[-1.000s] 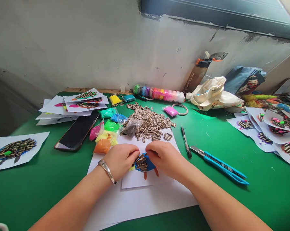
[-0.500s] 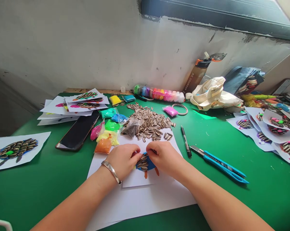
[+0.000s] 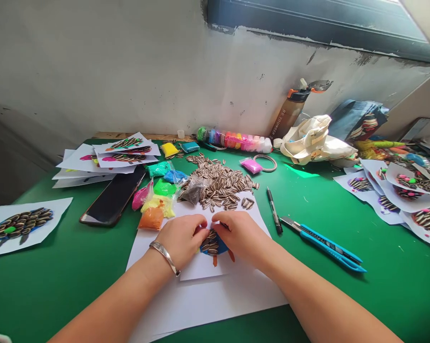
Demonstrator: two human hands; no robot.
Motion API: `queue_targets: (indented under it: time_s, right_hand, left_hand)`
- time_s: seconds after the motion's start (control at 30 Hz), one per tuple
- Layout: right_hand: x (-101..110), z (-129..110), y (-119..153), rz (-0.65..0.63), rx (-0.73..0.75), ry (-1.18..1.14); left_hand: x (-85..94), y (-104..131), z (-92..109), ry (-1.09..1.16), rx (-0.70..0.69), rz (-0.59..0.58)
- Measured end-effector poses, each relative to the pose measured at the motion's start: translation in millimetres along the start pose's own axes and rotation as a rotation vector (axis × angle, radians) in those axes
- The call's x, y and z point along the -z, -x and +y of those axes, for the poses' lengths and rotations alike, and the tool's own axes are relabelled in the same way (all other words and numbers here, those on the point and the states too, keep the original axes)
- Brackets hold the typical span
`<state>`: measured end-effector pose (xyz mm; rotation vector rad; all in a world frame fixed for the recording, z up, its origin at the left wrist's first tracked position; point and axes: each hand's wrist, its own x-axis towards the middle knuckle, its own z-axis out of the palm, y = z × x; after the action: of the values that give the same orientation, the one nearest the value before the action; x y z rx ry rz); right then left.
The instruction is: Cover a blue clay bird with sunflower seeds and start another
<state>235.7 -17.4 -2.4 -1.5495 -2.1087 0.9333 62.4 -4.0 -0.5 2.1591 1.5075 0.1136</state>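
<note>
On a small white sheet (image 3: 200, 272) lies a blue clay shape (image 3: 222, 247) with two orange strips below it. Striped sunflower seeds (image 3: 210, 244) cover its left part. My left hand (image 3: 186, 236), with a silver bracelet at the wrist, rests at the shape's upper left, fingers closed; whatever they pinch is too small to name. Over the upper right of the shape is my right hand (image 3: 241, 236), thumb and fingers curled together around something dark that I cannot make out. A heap of loose seeds (image 3: 222, 183) lies just beyond the hands.
Left of the hands are clay packets (image 3: 151, 218), a phone (image 3: 113, 197) and stacked seed pictures (image 3: 107, 159). A pen (image 3: 274, 209) and blue cutter (image 3: 325, 245) lie to the right. Behind stand a bottle (image 3: 289, 112) and a cloth bag (image 3: 309, 138).
My right hand's fingertips have shifted slightly left and opened a little over the blue shape. My left hand stays nearly in place. The whole view has moved slightly.
</note>
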Motion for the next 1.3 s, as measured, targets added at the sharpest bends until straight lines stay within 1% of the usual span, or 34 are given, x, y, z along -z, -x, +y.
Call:
queue_targets:
  time_s: [0.13,0.23,0.37,0.5,0.57,0.63,0.7,0.77,0.83,0.93,1.03,1.1,1.2,1.3]
  right_hand:
    - [11,2,3,0.085,-0.037,0.091]
    - [11,4,5,0.031,-0.034,0.108]
    - [3,5,5,-0.050,-0.027,0.108]
    - [0,1,3,-0.042,-0.018,0.174]
    - [2,1,3,-0.047,-0.013,0.148]
    - [6,2,3,-0.014,0.005,0.092]
    - [10,5,4,0.063,0.011,0.016]
    - [13,10,4,0.109,-0.022,-0.093]
    - [15,15,4,0.091,-0.087,-0.252]
    - [16,16,1,0.078,-0.162,-0.637]
    - [18,11,-3,0.142,-0.212,-1.129]
    - [19,7,-4,0.172,-0.250,-1.375]
    - [18,-1,-3,0.148,-0.304,-1.585]
    - [13,-11,1,0.072,-0.345,-1.674]
  left_hand:
    - [-0.2,0,0,0.005,0.000,0.001]
    - [-0.7,-1,-1,0.013,-0.001,-0.002]
    - [-0.9,-1,0,0.019,0.012,0.005]
    - [-0.9,0,0,0.010,0.010,0.007]
    - [-0.9,1,0,0.005,0.007,0.006]
    - [-0.7,1,0,0.008,0.006,0.003]
    - [-0.1,1,-1,0.018,0.002,-0.003]
    - [0.9,1,-1,0.035,-0.014,-0.010]
    - [1.9,0,-2,0.057,-0.036,-0.017]
    - [4.3,0,-2,0.090,-0.054,0.006]
    - [7.6,1,0,0.159,-0.060,0.114]
    - [9.0,4,1,0.234,-0.082,0.211]
    - [7.1,9,5,0.325,-0.184,0.346]
    - [1.0,12,9,0.333,-0.361,0.418]
